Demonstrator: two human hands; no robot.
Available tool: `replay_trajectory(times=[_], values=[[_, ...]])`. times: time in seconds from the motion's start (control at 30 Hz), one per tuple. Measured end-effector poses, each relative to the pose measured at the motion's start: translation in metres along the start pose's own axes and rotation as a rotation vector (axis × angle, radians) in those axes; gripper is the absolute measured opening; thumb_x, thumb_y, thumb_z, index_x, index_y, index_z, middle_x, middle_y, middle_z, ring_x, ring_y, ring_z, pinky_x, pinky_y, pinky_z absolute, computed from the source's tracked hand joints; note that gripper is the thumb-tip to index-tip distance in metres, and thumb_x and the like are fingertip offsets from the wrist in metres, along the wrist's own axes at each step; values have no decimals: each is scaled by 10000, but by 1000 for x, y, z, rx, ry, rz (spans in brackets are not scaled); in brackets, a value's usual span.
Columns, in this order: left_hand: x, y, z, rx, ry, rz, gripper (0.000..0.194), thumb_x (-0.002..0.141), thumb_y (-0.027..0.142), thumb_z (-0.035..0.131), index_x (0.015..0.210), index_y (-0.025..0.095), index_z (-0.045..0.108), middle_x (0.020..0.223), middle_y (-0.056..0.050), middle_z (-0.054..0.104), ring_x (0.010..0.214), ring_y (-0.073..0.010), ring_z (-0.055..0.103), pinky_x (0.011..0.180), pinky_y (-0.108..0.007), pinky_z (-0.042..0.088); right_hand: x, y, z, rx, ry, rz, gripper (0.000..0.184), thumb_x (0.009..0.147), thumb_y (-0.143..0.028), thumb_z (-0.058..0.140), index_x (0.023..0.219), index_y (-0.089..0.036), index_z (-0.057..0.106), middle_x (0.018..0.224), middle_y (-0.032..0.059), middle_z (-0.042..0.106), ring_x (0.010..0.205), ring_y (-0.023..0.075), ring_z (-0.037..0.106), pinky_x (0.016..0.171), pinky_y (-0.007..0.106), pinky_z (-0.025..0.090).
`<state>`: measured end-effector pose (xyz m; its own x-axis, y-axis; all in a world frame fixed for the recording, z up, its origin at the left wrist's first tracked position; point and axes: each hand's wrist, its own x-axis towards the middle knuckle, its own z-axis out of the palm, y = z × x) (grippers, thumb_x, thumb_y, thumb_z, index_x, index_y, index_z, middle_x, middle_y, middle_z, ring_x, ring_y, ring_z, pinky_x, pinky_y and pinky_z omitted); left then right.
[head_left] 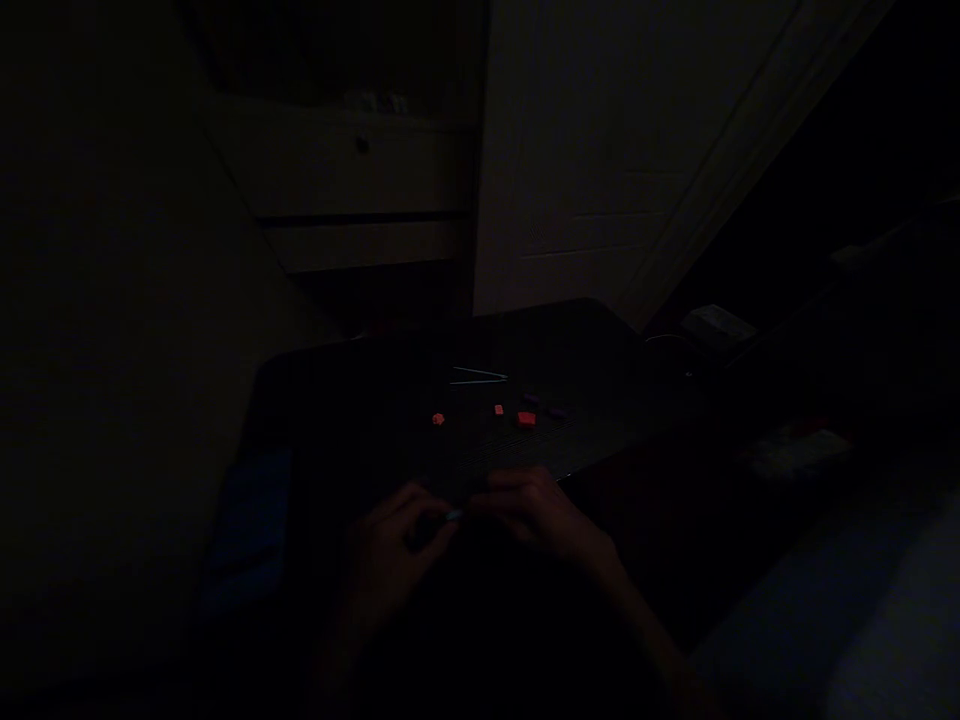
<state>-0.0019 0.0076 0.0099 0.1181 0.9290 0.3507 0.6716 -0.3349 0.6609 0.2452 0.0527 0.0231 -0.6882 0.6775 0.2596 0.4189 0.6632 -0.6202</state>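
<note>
The scene is very dark. My left hand (409,525) is closed in a pinch, with a small pale bluish piece (454,515) at its fingertips; its kind cannot be made out. Right beside it, the fingers of my right hand (529,505) are closed too, and whatever they hold is hidden. Beyond the hands a small pinkish-orange piece (438,420) with a bumpy outline lies on the dark table (360,390). Further right are a small pink block (499,410), a larger red block (526,420) and two dark purple pieces (556,412).
Thin metal tweezers (480,376) lie spread behind the small pieces. A dark blue flat thing (247,530) is at the table's left side. Behind stand a drawer unit (360,180) and a pale panel (570,200). A boxy object (718,325) sits at right.
</note>
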Motion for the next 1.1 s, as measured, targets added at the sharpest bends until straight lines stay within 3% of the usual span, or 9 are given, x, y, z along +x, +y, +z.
replay_trajectory(times=[0.1,0.4,0.63,0.9,1.1], values=[[0,0,0,-9,10,14,9,881,319,794,878,312,800,929,29,809,818,-204,803,717,-281,632,-1,1,-3,8,-3,18,287,1018,-71,640,1151,-232,836,903,25,745,777,152,682,676,251,415],[-3,-5,1,3,-11,4,33,882,317,811,911,313,795,996,26,815,969,-222,810,796,-291,628,1,1,0,57,38,-12,208,1067,-150,654,1161,-202,832,944,41,765,810,155,691,705,246,441],[0,1,0,7,-2,10,111,875,338,812,984,323,824,1016,18,811,858,-194,802,733,-273,633,6,0,4,27,33,-22,230,1073,-160,638,1172,-232,833,921,31,747,787,150,670,687,248,422],[-1,1,3,-2,-16,-8,61,896,350,806,943,327,835,959,36,796,844,-177,794,746,-253,619,5,1,5,44,33,-18,212,1060,-153,651,1137,-221,837,914,30,753,783,149,676,688,243,435],[-2,2,5,-6,17,-7,45,891,343,803,922,331,834,964,40,793,735,-155,762,607,-239,577,4,3,4,28,38,-8,216,1043,-133,663,1132,-224,837,898,27,751,776,151,680,681,240,437]])
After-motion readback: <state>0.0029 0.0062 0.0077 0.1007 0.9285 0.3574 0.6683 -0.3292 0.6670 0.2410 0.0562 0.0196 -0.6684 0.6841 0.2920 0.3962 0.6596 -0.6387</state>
